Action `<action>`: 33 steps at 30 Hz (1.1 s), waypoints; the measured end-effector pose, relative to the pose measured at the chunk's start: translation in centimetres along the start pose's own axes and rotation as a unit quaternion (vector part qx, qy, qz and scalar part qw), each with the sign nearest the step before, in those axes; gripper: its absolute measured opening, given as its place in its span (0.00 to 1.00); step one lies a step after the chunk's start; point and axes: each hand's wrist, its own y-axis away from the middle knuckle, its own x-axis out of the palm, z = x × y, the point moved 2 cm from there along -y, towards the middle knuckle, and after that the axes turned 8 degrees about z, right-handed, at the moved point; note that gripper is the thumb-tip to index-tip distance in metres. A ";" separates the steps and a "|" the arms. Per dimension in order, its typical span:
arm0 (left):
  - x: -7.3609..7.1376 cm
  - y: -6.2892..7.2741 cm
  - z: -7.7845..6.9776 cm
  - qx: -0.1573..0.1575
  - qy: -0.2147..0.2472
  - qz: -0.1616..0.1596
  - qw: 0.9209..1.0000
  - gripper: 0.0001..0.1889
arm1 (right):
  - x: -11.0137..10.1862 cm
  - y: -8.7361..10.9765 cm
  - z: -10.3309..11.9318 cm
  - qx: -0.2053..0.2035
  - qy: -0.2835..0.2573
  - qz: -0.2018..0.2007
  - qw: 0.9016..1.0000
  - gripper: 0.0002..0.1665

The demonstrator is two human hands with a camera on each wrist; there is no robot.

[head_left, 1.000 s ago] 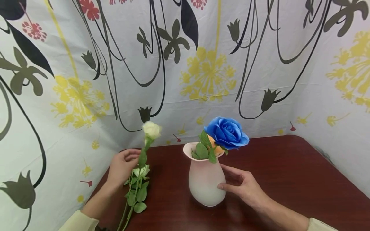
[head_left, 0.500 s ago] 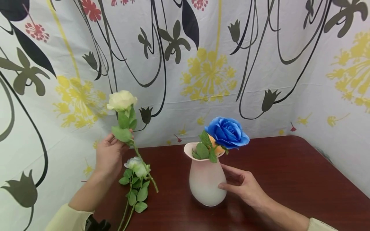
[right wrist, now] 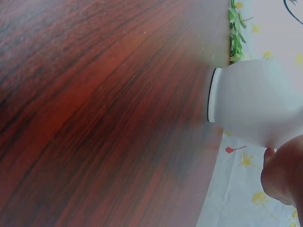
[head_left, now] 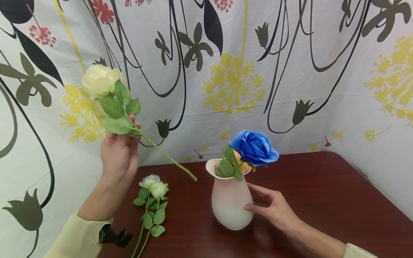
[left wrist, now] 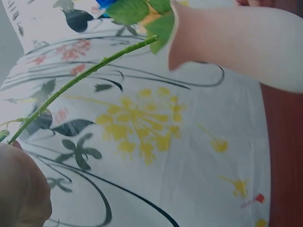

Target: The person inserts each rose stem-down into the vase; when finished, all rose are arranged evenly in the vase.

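A cream artificial rose [head_left: 101,80] is held up on the left in the head view, tilted, its bare stem [left wrist: 85,73] slanting down toward the vase. My left hand [head_left: 119,156] pinches that stem just below the leaves. The pale pink-and-white vase [head_left: 230,204] stands upright on the table, holding a blue rose [head_left: 255,147] and a partly hidden orange flower [head_left: 241,165]. Against the vase's right side, my right hand [head_left: 277,211] grips it, thumb in front and fingers partly hidden behind. The stem's tip is apart from the vase mouth in the head view.
Two pale roses [head_left: 158,189] with leafy stems lie on the dark red wooden table [head_left: 306,186], left of the vase. A white flower-printed cloth [head_left: 155,53] hangs behind and along the sides. A black device [head_left: 113,235] sits at my left wrist.
My left hand has lifted the cream rose from beside the other roses, moving it up and left, with its stem swinging out rightward. The right hand and vase stay put.
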 end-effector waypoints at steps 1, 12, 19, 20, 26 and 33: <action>0.4 -0.1 0.1 0.005 0.007 0.003 1.000 0.12 | 0.0 0.0 0.0 -0.001 0.000 -0.001 1.000 0.38; 3.6 0.1 2.9 0.030 -0.016 0.056 0.998 0.11 | -0.1 -0.1 -0.2 0.000 0.005 -0.001 1.000 0.39; 4.7 0.6 5.1 0.013 -0.090 0.128 0.988 0.13 | -0.1 0.0 -0.2 0.005 -0.001 0.001 1.000 0.39; 4.7 0.7 5.4 0.009 -0.107 0.143 0.984 0.13 | -0.1 0.0 -0.1 0.006 0.001 0.001 1.000 0.39; 5.0 1.4 7.0 -0.013 -0.203 0.211 0.956 0.13 | -0.1 0.0 -0.2 0.008 -0.006 -0.001 1.000 0.39; 5.6 1.3 7.8 -0.005 -0.255 0.238 0.937 0.12 | -0.1 -0.1 -0.3 0.000 -0.003 -0.012 1.000 0.40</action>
